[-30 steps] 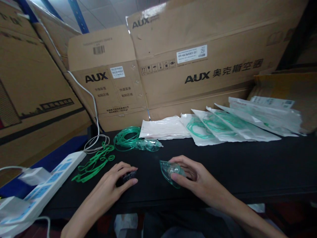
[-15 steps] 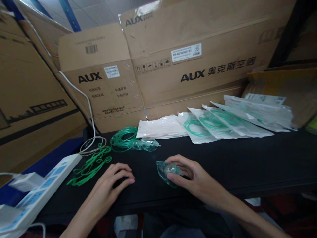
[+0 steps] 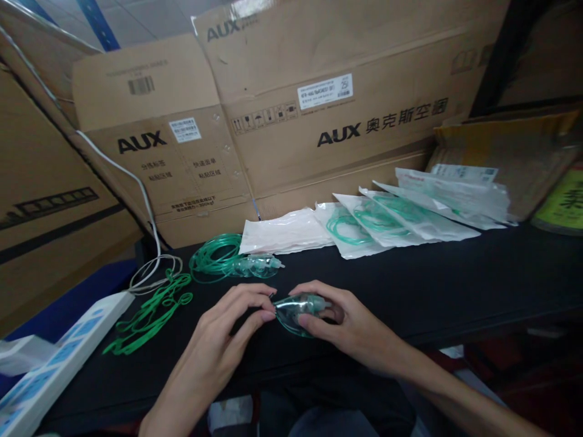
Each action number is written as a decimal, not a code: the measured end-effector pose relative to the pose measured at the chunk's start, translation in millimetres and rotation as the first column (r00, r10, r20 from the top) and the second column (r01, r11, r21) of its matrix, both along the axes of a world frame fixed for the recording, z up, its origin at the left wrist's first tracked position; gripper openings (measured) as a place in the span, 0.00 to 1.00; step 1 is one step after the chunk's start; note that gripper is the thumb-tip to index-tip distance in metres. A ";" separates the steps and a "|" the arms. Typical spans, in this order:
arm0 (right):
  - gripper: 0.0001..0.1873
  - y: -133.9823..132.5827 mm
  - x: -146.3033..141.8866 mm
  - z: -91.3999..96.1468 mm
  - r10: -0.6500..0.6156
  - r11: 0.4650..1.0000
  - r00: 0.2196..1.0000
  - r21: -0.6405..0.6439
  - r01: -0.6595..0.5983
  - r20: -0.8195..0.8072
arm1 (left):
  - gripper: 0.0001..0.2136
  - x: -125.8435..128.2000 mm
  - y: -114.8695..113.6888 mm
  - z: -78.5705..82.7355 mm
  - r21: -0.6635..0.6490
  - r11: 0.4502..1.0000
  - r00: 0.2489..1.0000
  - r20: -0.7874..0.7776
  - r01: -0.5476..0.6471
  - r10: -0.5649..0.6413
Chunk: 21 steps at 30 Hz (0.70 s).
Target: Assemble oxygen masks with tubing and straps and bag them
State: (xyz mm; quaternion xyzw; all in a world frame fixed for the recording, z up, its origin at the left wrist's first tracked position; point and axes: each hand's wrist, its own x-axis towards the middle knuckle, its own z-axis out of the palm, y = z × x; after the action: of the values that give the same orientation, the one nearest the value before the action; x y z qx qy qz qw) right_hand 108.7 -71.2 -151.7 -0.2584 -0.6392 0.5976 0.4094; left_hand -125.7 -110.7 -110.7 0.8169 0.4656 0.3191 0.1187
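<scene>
A clear green oxygen mask (image 3: 291,312) is held just above the black table. My right hand (image 3: 334,312) grips its right side around the connector, thumb in front and fingers behind. My left hand (image 3: 239,318) pinches the mask's left tip between thumb and fingers. Behind my hands lie a coil of green tubing (image 3: 214,258) and several clear pieces (image 3: 257,266) that look like more masks or connectors. Left of my left hand, a loose bundle of green elastic straps (image 3: 152,309) rests on the table.
White packets (image 3: 285,232) lie flat at the back, beside several clear-fronted pouches (image 3: 348,233) with green tubing inside. A white power strip (image 3: 68,358) runs along the left edge. Large cardboard boxes (image 3: 273,170) stand behind the black table (image 3: 410,285). A yellow-green labelled object (image 3: 562,203) is at far right.
My left hand has moved right and closed on the mask's left tip. The mask has turned in my right hand, its connector now pointing right. The view has shifted slightly.
</scene>
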 end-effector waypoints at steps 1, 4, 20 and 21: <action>0.15 0.1 0.2 0.5 0.005 1.000 1.000 -0.008 -0.005 -0.003 | 0.05 2.0 1.4 3.8 -0.014 1.000 1.000 -0.011 0.005 -0.005; 0.14 0.3 0.8 2.1 0.009 0.999 1.000 -0.036 -0.008 0.003 | 0.05 6.1 4.5 14.8 -0.086 0.996 0.997 -0.061 0.040 -0.045; 0.19 1.0 3.1 6.5 0.071 0.983 0.995 -0.164 -0.082 -0.074 | 0.12 13.3 21.0 35.8 -0.252 0.968 0.992 -0.123 -0.015 -0.016; 0.19 0.9 3.2 7.0 0.075 0.983 0.995 -0.161 -0.085 -0.067 | 0.12 12.5 21.1 36.5 -0.251 0.968 0.993 -0.116 -0.011 -0.019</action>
State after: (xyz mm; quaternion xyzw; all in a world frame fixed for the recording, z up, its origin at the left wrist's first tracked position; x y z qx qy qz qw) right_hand 111.9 -70.3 -144.7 -0.2470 -0.5852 0.6716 0.3814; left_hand -113.2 -89.7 -74.2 0.8135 0.5068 0.2087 0.1945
